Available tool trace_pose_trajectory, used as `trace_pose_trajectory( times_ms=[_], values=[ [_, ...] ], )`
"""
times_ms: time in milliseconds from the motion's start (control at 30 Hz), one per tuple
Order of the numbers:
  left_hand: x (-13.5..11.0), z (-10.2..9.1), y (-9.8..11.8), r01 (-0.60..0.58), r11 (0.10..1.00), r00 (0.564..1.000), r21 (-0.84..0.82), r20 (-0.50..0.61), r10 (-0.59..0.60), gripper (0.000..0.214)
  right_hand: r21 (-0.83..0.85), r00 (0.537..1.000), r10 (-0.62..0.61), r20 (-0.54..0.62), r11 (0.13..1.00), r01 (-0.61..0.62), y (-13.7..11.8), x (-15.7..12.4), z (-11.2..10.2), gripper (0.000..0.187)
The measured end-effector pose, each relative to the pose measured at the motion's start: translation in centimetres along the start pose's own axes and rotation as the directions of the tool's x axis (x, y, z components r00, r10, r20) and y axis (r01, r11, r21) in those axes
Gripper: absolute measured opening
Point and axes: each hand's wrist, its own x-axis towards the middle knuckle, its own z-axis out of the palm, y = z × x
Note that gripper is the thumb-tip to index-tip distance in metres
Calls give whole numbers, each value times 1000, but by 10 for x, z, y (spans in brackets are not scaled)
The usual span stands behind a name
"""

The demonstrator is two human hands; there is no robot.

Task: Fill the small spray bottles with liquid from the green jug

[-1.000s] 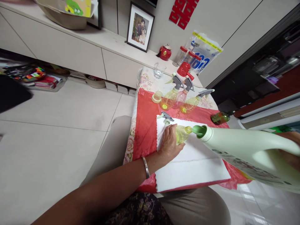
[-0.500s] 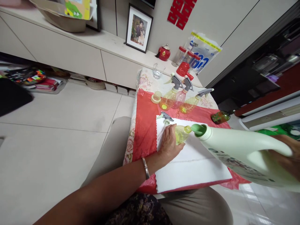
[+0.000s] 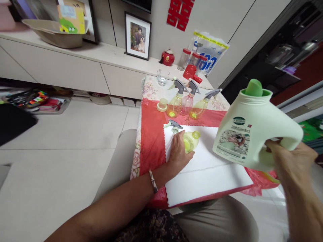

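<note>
My left hand (image 3: 178, 152) is wrapped round a small yellow bottle (image 3: 190, 140) with its neck open, standing on a white cloth (image 3: 209, 174). Its grey spray head (image 3: 173, 125) lies on the cloth just beyond my fingers. My right hand (image 3: 290, 158) grips the handle of a large pale green detergent jug (image 3: 249, 131), held upright in the air to the right of the small bottle, its green spout pointing up.
Three spray bottles (image 3: 188, 102) stand on the red table cover (image 3: 151, 134) behind the cloth, beside a yellow cap (image 3: 162, 105). A glass (image 3: 163, 76), red jars and a plastic bag sit further back. A low cabinet (image 3: 75, 67) runs along the wall.
The jug has swung from tipped sideways, spout at the small bottle's mouth, to upright and away to the right. My left hand stays on the bottle.
</note>
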Motion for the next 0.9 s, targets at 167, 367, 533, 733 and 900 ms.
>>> trace_pose_trajectory(
  times_ms=[167, 367, 533, 733, 900],
  values=[
    [0, -1, 2, 17, 1000, 1000, 8, -10, -17, 90, 259, 1000, 11, -4, 966, -10, 22, -23, 45, 34],
    [0, 1, 1, 0, 999, 1000, 39, -26, 1, 89, 403, 997, 70, -16, 913, -58, 41, -41, 94, 39],
    [-1, 3, -1, 5, 999, 999, 44, -39, -4, 91, 408, 995, 104, 5, 908, -97, 56, -48, 111, 43],
    [-6, 4, -2, 14, 998, 999, 64, -41, -12, 101, 327, 992, 94, 78, 938, -115, 66, -52, 103, 47],
    [-12, 6, 0, -38, 991, 998, 131, -48, 44, 104, 268, 983, 35, 181, 960, -84, 77, -61, 80, 64]
  ],
)
